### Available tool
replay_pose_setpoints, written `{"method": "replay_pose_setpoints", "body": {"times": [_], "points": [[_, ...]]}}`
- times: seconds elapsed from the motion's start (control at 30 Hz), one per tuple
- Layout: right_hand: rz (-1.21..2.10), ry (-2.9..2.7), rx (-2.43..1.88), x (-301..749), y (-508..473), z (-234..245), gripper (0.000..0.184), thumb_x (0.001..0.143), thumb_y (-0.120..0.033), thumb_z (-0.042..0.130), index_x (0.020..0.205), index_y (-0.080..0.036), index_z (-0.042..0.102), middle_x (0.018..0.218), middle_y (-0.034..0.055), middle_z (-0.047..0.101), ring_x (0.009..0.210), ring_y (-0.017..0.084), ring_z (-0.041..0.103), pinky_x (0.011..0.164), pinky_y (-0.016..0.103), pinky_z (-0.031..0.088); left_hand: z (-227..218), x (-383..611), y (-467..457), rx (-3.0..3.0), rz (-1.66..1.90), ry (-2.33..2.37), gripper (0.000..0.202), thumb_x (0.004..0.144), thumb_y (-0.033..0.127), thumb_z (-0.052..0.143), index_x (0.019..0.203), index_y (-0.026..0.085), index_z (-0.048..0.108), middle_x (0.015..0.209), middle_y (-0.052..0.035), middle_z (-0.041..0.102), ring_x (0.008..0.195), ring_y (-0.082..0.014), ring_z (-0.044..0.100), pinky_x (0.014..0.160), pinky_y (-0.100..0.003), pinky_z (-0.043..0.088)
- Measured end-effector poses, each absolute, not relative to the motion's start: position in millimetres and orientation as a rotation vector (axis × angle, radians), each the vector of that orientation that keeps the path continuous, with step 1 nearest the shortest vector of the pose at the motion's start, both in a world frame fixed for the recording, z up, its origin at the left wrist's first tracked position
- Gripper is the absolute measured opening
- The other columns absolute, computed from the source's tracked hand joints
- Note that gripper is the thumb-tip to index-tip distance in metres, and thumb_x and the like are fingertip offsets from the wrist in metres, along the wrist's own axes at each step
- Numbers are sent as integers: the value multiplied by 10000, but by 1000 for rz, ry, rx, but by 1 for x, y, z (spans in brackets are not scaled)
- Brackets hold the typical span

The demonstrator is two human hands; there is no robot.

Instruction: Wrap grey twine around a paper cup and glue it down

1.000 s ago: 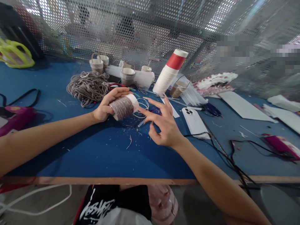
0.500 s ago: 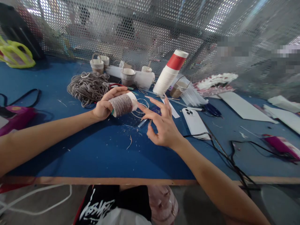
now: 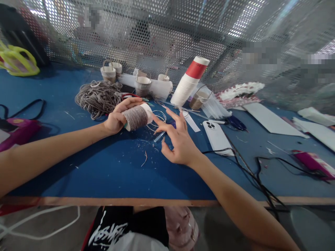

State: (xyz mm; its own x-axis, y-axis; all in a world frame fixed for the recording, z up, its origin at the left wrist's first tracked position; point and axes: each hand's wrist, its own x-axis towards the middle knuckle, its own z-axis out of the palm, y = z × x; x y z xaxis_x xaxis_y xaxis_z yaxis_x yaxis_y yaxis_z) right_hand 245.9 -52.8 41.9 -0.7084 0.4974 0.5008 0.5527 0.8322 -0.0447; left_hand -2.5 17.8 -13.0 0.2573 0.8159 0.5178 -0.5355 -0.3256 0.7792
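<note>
My left hand (image 3: 116, 118) is wrapped round a paper cup wound with grey-brown cord (image 3: 137, 117), held on its side just above the blue table (image 3: 110, 167). My right hand (image 3: 176, 141) hovers just to the right of the cup with its fingers spread and empty, the index fingertip near the cup's white rim. Loose loops of thin cord (image 3: 158, 116) lie on the table behind the fingers.
A heap of grey cord (image 3: 98, 96) lies behind the left hand. Behind it stand small cord-covered cups (image 3: 108, 72) and a tilted stack of paper cups (image 3: 190, 82). A white phone (image 3: 217, 136), black cables (image 3: 251, 170) and a pink glue gun (image 3: 312, 162) lie to the right.
My right hand has drifted a little left and back toward the cup, fingers still spread. The left hand has tipped the cup up slightly.
</note>
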Motion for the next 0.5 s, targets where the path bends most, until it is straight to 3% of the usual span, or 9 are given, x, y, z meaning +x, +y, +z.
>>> {"method": "replay_pose_setpoints", "body": {"times": [0.1, 0.2, 0.27, 0.37, 0.5], "points": [[-105, -2566, -779, 246, -51, 42, 320, 762, -89, 511, 1027, -240, 608, 1356, 82, 661, 1518, 353, 320, 1221, 746, 127, -14, -4, 19, 1304, 1391, 292, 669, 511, 170, 561, 1170, 152, 671, 1183, -63, 748, 1143, -274, 666, 1028, -404, 527], [-118, -2510, -660, 249, -49, 41, 326, 755, -95, 500, 992, -254, 657, 964, 52, 758, 1399, 327, 509, 1225, 732, 136, -15, -6, 20, 1302, 1392, 301, 646, 535, 188, 562, 1171, 158, 667, 1196, -69, 746, 1170, -298, 657, 1039, -447, 525], [-135, -2424, -600, 251, -49, 40, 320, 747, -101, 495, 965, -266, 662, 847, 21, 747, 1258, 298, 632, 1234, 693, 171, -15, -6, 20, 1300, 1398, 318, 621, 556, 194, 565, 1169, 158, 660, 1214, -77, 737, 1194, -310, 648, 1055, -470, 515], [-89, -2346, -687, 249, -51, 39, 323, 737, -117, 496, 1000, -263, 613, 1085, 49, 758, 1281, 287, 605, 1228, 656, 234, -16, -5, 21, 1315, 1406, 312, 628, 552, 182, 575, 1175, 157, 652, 1244, -80, 723, 1215, -307, 640, 1075, -459, 504], [52, -2458, -825, 245, -51, 38, 399, 711, -128, 514, 1091, -251, 498, 1524, 99, 522, 1514, 328, 311, 1222, 701, 202, -18, -4, 21, 1364, 1392, 285, 662, 531, 168, 589, 1191, 160, 648, 1255, -78, 721, 1226, -296, 633, 1081, -430, 502]]}}
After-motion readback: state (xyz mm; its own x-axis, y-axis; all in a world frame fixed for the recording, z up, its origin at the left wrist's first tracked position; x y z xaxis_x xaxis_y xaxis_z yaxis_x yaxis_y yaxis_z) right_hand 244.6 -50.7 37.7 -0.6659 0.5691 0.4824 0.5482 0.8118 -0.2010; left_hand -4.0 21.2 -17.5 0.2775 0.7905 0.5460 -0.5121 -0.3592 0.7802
